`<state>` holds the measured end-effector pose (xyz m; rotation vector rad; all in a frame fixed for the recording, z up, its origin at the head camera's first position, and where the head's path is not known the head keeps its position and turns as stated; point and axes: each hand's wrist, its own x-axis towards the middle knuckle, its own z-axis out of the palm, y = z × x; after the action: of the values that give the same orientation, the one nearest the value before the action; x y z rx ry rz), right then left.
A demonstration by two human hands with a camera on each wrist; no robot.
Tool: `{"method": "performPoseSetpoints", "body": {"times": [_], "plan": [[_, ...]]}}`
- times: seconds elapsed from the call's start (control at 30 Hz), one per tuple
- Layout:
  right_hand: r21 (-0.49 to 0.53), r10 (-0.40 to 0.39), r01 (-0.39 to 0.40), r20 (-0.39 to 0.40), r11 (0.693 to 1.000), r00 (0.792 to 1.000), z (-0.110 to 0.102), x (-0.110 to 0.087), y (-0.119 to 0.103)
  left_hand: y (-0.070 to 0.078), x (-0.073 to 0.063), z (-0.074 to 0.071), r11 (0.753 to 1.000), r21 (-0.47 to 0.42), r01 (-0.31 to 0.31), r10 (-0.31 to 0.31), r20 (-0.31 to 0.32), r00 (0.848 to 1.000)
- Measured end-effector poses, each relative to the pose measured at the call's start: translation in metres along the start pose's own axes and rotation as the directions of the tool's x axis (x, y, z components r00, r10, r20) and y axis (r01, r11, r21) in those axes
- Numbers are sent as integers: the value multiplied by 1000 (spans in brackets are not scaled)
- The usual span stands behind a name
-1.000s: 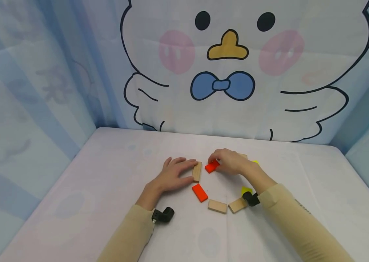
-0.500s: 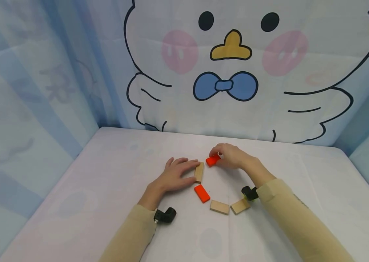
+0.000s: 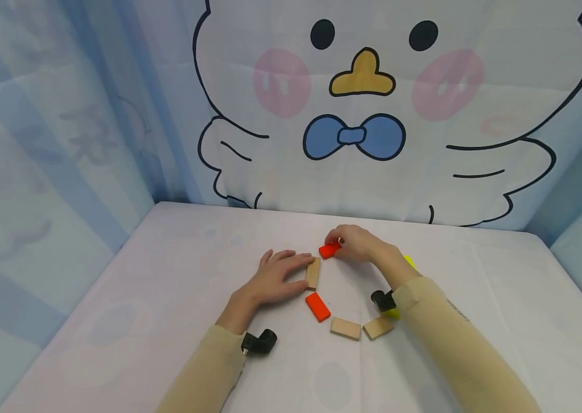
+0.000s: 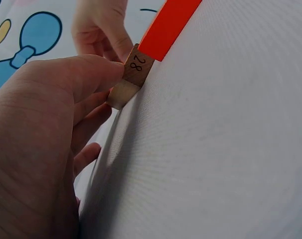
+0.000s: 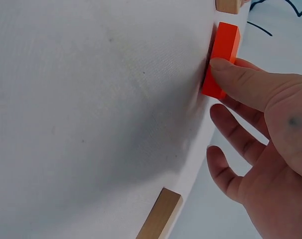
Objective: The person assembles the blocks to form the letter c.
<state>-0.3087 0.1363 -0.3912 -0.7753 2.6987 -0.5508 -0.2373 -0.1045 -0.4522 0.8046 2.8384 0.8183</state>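
In the head view my left hand [image 3: 277, 278] rests beside an upright-lying wooden block [image 3: 313, 273], its thumb and index finger at the two ends. The left wrist view shows the thumb against that wooden block [image 4: 136, 67], marked 28. My right hand [image 3: 358, 246] pinches a red block [image 3: 329, 250] between thumb and fingers, just beyond the wooden block's far end. In the right wrist view the thumb lies across the red block [image 5: 222, 50], low over the table. Another red block [image 3: 318, 307] lies nearer, below the left thumb.
Two wooden blocks [image 3: 345, 328] continue a curved row at the front. Yellow blocks [image 3: 410, 261] show partly behind the right forearm. A further wooden block [image 5: 160, 215] is low in the right wrist view. A patterned curtain rises behind the white table [image 3: 167, 258].
My right hand has carried the red block away from me, then slightly left, toward the far end of the wooden block. The left hand has stayed in place.
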Motion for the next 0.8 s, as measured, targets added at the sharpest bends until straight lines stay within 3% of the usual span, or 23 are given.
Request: {"method": "performPoseSetpoints", "body": {"times": [0.8], "plan": [[9,21,-21,-9,1000,1000,6,7,-1,0,0,-1,1000,-4,1,-1,-8,1000]]}}
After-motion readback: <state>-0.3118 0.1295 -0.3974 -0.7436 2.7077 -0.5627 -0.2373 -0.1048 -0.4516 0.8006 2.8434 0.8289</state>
